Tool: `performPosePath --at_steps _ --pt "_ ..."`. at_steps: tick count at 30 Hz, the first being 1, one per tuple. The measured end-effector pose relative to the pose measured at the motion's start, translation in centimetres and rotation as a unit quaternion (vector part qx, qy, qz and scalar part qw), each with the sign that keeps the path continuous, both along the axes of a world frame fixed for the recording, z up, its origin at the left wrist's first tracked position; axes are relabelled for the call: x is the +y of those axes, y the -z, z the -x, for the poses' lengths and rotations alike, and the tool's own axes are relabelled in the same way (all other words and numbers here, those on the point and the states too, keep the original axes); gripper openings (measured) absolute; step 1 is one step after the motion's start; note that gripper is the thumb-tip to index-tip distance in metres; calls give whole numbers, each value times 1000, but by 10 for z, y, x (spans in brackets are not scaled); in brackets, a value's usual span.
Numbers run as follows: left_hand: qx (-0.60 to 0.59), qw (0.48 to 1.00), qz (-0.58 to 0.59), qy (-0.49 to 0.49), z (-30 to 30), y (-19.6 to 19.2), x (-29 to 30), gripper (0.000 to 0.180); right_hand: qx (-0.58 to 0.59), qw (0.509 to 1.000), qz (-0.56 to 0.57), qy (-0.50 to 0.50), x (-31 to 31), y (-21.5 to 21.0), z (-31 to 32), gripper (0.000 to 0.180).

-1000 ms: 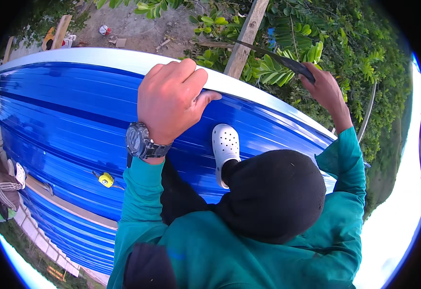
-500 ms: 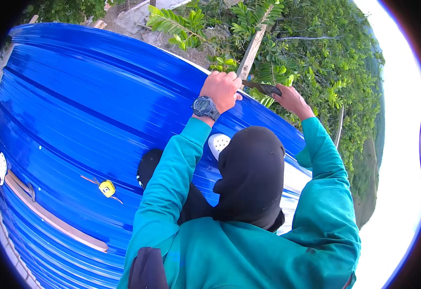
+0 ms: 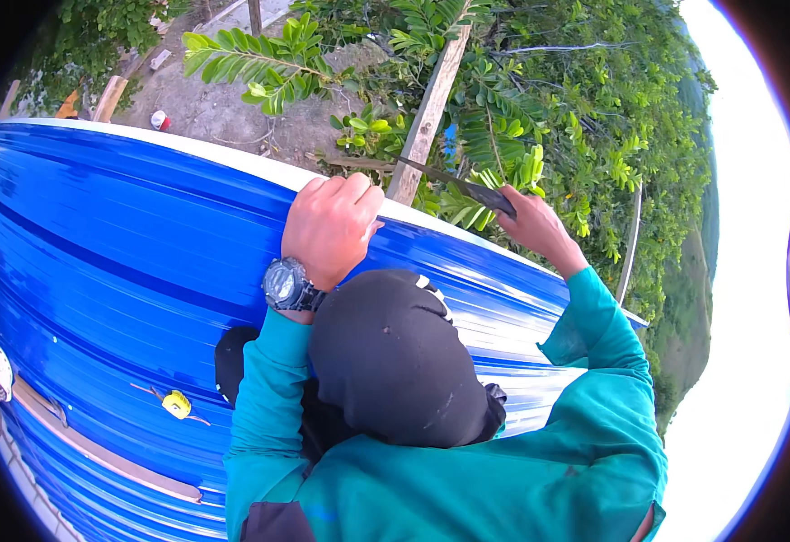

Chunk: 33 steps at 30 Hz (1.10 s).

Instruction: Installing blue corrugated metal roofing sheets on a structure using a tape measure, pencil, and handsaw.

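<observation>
My left hand (image 3: 330, 226), with a dark wristwatch (image 3: 286, 285) above its teal sleeve, grips the far pale edge of a blue corrugated roof sheet (image 3: 124, 244). My right hand (image 3: 540, 230) is closed on the handle of a long dark blade (image 3: 454, 183). The blade points left, past the roof edge and over the leaves. My bent knee in black cloth (image 3: 395, 361) fills the middle between both arms.
A slanted wooden pole (image 3: 427, 113) rises just beyond the roof edge, among green bushes (image 3: 594, 135) and bare ground (image 3: 223, 108) below. A yellow tape measure (image 3: 176, 404) lies on the roof at lower left. A wooden batten (image 3: 97, 452) runs along the sheet's lower part.
The view has swung and both hands look nearer. My left hand stays at the roof edge. The blade still points left. The white shoe seen before is now hidden behind my knee.
</observation>
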<state>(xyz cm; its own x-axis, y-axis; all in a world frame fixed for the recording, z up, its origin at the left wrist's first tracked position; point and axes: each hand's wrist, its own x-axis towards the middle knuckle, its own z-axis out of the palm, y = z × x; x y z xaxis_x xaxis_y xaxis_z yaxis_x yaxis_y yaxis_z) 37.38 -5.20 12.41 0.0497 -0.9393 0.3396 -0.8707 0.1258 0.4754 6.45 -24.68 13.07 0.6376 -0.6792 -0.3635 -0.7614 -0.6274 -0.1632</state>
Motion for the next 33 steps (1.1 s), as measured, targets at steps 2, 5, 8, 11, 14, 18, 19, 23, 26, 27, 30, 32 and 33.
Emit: performPosePath --at_steps 2,5,8,11,14,18,19,23,26,27,30,32,33 --pt "1 1000 -5 -3 1 -1 0 27 -10 999 -30 2 -9 -11 1 36" --pt "-12 1000 0 6 -2 -1 1 27 -27 999 -45 2 -21 -20 -3 33" --pt "1 1000 0 -7 -2 -3 -7 34 -47 998 -51 -10 -40 -7 3 33" --pt "-31 999 -8 -6 -2 -3 -7 35 -55 997 -37 -49 -58 17 7 31" --pt "-53 998 -26 -4 -1 -5 -8 35 -56 996 -62 -45 -68 34 6 32" --pt "-51 998 -42 -12 1 -12 -10 33 -69 994 -57 -68 -79 51 8 32" --pt "-49 998 -45 -14 2 -14 -11 33 -75 993 -60 -65 -81 53 9 32" --pt "-49 997 -58 -22 5 -20 -9 32 -82 993 -57 -66 -84 55 10 32" --pt "-42 996 -76 -31 6 -21 -9 31 -91 990 -71 -78 -88 57 13 32" --pt "-37 996 -75 -36 7 -22 -10 30 -91 990 -72 -78 -89 57 15 32" --pt "-31 995 -78 -45 10 -22 -11 30 -83 989 -78 -92 -92 57 19 34" --pt "-31 995 -83 -49 10 -23 -13 30 -79 990 -67 -97 -92 54 24 35" --pt "-29 994 -89 -52 11 -23 -14 30 -80 990 -69 -97 -93 52 27 35"
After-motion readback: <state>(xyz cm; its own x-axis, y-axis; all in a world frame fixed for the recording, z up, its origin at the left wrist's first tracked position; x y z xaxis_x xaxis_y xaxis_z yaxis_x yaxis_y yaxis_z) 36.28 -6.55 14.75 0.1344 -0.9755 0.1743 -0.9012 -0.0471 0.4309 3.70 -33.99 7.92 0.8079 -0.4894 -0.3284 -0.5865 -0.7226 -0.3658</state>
